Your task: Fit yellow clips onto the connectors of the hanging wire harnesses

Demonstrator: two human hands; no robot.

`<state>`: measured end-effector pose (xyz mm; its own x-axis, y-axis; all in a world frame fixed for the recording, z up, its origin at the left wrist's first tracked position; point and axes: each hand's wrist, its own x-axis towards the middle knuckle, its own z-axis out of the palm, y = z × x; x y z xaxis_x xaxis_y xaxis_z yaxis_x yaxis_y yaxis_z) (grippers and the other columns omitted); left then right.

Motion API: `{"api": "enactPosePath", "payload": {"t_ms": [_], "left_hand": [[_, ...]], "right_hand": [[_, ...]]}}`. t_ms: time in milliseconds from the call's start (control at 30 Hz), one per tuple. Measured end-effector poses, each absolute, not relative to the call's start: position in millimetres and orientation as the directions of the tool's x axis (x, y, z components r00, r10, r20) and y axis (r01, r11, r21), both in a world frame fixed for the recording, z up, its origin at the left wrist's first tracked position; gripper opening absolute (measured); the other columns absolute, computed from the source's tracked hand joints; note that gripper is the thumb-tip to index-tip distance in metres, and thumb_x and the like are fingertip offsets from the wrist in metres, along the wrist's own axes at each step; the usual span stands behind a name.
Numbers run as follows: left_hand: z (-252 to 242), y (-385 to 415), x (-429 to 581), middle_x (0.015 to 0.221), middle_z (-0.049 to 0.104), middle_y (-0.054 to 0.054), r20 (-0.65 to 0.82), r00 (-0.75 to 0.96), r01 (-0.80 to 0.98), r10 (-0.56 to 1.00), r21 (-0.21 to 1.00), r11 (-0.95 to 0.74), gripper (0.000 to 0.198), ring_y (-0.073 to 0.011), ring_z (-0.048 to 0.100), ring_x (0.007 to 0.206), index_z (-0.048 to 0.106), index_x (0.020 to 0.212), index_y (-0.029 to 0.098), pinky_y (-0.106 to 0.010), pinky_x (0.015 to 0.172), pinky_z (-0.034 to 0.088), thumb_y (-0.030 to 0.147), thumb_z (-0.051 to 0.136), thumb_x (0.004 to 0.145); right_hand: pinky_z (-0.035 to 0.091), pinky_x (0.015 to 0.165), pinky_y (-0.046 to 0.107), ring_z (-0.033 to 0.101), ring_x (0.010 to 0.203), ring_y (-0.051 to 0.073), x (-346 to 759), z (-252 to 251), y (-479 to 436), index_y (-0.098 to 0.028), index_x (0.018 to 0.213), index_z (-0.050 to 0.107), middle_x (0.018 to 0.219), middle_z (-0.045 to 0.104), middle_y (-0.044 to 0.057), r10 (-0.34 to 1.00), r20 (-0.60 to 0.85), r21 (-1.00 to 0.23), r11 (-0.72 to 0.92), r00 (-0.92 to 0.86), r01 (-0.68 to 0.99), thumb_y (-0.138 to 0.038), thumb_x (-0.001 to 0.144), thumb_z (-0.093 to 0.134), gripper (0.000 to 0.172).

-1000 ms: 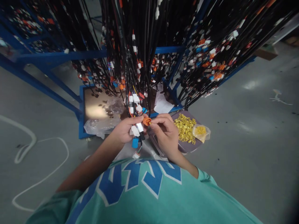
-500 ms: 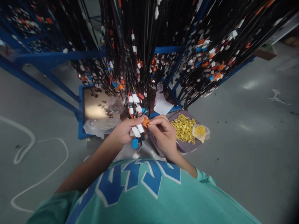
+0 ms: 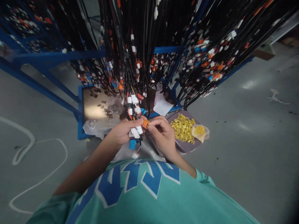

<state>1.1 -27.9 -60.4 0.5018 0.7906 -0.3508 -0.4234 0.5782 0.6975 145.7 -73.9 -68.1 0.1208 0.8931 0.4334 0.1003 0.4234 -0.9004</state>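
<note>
My left hand (image 3: 123, 131) is closed on an orange connector (image 3: 145, 123), thumb on top, along with part of a wire harness. White connectors (image 3: 135, 133) and a blue connector (image 3: 132, 144) hang from the same bunch just below the fingers. At the orange connector's right end, my right hand (image 3: 164, 134) pinches a small yellow clip, mostly hidden by the fingertips. Beside that hand, a purple-grey tray (image 3: 187, 149) holds a heap of yellow clips (image 3: 183, 129) and a small clear bag (image 3: 200, 132) with more yellow pieces.
Black wire harnesses (image 3: 149, 31) with many coloured connectors hang from a blue metal rack (image 3: 63, 55) ahead. Its lower shelf (image 3: 92, 105) carries crumpled plastic bags (image 3: 99, 126) and a white sheet (image 3: 163, 105). A white hose (image 3: 30, 133) lies on the floor at left.
Both hands stay at the orange connector, which has turned slightly in the fingers. The yellow bit at its right end shows less now. The whole view has shifted slightly.
</note>
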Motion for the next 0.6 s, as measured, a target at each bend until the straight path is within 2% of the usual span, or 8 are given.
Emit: {"api": "enactPosePath", "payload": {"t_ms": [67, 133, 267, 400, 600], "left_hand": [[-60.1, -28.5, 1.1, 0.062, 0.066, -0.002, -0.342, 0.505, -0.415, 0.792, 0.708, 0.571, 0.022, -0.0125, 0.06, 0.05, 0.067, 0.078, 0.012, -0.022, 0.047, 0.049, 0.017, 0.077, 0.059], [-59.3, -29.5, 1.1, 0.06, 0.067, -0.002, -0.338, 0.506, -0.418, 0.794, 0.709, 0.568, 0.024, -0.0126, 0.06, 0.049, 0.067, 0.076, 0.013, -0.022, 0.048, 0.049, 0.017, 0.079, 0.056], [-57.4, -31.0, 0.6, 0.063, 0.069, -0.004, -0.351, 0.519, -0.43, 0.78, 0.681, 0.593, 0.028, -0.0133, 0.063, 0.052, 0.067, 0.074, 0.012, -0.023, 0.053, 0.052, 0.016, 0.083, 0.051], [-56.4, -32.4, 0.9, 0.062, 0.069, -0.004, -0.36, 0.517, -0.43, 0.776, 0.675, 0.599, 0.026, -0.0144, 0.064, 0.051, 0.066, 0.074, 0.011, -0.024, 0.052, 0.053, 0.012, 0.082, 0.053], [-56.5, -35.8, 4.2, 0.061, 0.069, -0.004, -0.369, 0.471, -0.46, 0.801, 0.673, 0.58, 0.021, -0.0139, 0.063, 0.049, 0.066, 0.074, 0.011, -0.024, 0.051, 0.053, 0.01, 0.079, 0.056]], "right_hand": [[0.044, 0.066, 0.027, 0.055, 0.073, 0.012, 146.3, -67.9, -73.6, -0.022, 0.076, 0.063, 0.078, 0.058, -0.001, 0.911, 0.4, -0.917, 0.397, 0.099, 0.05, -0.023, 0.079, 0.062, 0.003], [0.045, 0.063, 0.026, 0.054, 0.069, 0.011, 146.7, -66.8, -73.0, -0.021, 0.075, 0.06, 0.075, 0.056, -0.002, 0.939, 0.338, -0.937, 0.342, 0.071, -0.068, -0.025, 0.077, 0.064, 0.006], [0.046, 0.056, 0.023, 0.052, 0.056, 0.008, 147.7, -63.4, -70.5, -0.021, 0.076, 0.054, 0.062, 0.052, -0.007, 0.985, 0.171, -0.939, 0.155, -0.024, -0.307, -0.031, 0.069, 0.072, 0.021], [0.047, 0.052, 0.023, 0.052, 0.049, 0.008, 149.3, -62.9, -68.9, -0.021, 0.079, 0.057, 0.056, 0.053, -0.008, 0.991, 0.076, -0.935, 0.033, -0.109, -0.353, -0.037, 0.064, 0.077, 0.029], [0.05, 0.057, 0.027, 0.058, 0.056, 0.01, 146.5, -67.0, -70.8, -0.022, 0.077, 0.059, 0.062, 0.059, -0.005, 0.994, 0.098, -0.931, 0.074, -0.05, -0.357, -0.037, 0.065, 0.077, 0.026]]}}
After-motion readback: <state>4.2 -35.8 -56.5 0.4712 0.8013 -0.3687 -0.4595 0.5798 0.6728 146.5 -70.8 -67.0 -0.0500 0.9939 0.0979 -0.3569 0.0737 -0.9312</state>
